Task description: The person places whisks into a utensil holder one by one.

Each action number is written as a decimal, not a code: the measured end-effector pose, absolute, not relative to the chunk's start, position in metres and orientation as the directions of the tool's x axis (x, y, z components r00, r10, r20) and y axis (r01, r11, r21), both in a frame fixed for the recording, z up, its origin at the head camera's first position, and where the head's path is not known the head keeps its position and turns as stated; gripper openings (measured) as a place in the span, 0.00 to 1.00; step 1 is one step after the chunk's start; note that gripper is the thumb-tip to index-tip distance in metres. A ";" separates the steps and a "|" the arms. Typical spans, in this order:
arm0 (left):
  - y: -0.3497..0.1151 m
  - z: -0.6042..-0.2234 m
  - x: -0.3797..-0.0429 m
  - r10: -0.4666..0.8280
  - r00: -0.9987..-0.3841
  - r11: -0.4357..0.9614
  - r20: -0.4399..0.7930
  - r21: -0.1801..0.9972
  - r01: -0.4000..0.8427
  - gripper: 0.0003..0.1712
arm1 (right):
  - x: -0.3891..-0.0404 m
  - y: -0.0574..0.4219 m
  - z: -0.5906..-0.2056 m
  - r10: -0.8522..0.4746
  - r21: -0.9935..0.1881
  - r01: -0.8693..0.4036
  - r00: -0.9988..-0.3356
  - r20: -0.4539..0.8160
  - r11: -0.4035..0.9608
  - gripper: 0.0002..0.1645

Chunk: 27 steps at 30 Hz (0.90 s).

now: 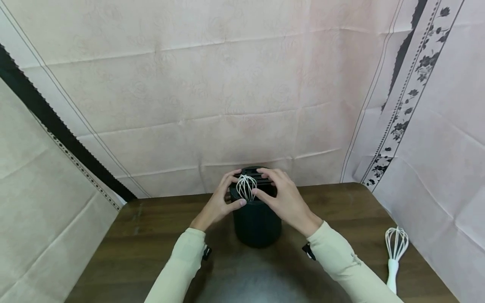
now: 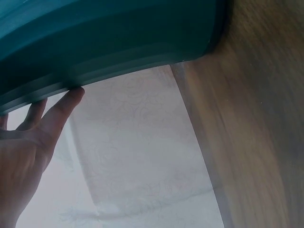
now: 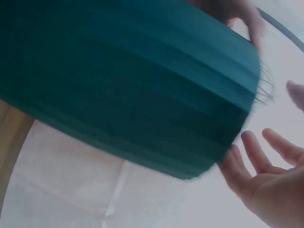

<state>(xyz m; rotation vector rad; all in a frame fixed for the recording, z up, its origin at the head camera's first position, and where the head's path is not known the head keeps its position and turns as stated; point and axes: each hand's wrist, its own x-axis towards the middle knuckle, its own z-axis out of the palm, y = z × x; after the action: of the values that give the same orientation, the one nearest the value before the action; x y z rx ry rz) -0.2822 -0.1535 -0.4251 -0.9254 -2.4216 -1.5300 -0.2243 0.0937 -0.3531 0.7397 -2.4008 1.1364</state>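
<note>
A dark green ribbed utensil holder (image 1: 257, 225) with a black slotted top (image 1: 257, 173) stands upright at the table's back edge. The wire loops of a white whisk (image 1: 246, 187) stick up out of it; its handle is hidden inside. At the holder's left side is my left hand (image 1: 219, 205), thumb by the front rim. In the left wrist view the extended fingers (image 2: 59, 111) touch the outer wall. My right hand (image 1: 282, 195) reaches over the right side, its thumb close to the whisk loops. Its fingers (image 3: 256, 152) are spread at the rim in the right wrist view.
A second white whisk (image 1: 394, 256) lies on the brown wooden table (image 1: 163, 248) near the right edge. Pale cloth (image 1: 227, 84) hangs right behind the table, with more cloth at both sides.
</note>
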 end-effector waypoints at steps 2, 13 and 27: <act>-0.154 -0.427 -0.280 0.423 -0.804 0.302 0.417 0.772 0.559 0.27 | -0.217 0.103 -0.355 -0.269 -0.603 -0.596 -0.793 0.547 0.530 0.33; -0.157 -0.432 -0.277 0.408 -0.809 0.312 0.423 0.768 0.559 0.26 | -0.171 0.171 -0.373 -0.138 -0.767 -0.411 -0.907 0.398 0.492 0.25; -0.153 -0.427 -0.280 0.418 -0.787 0.297 0.453 0.751 0.590 0.26 | -0.118 0.279 -0.435 0.094 -0.634 -0.172 -0.927 0.363 0.754 0.22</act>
<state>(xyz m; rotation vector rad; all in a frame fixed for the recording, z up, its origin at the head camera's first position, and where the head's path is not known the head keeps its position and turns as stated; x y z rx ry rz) -0.2799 -0.1533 -0.4266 -0.9384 -2.3872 -1.4987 -0.1181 0.2793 -0.4346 0.0596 -2.5780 0.9837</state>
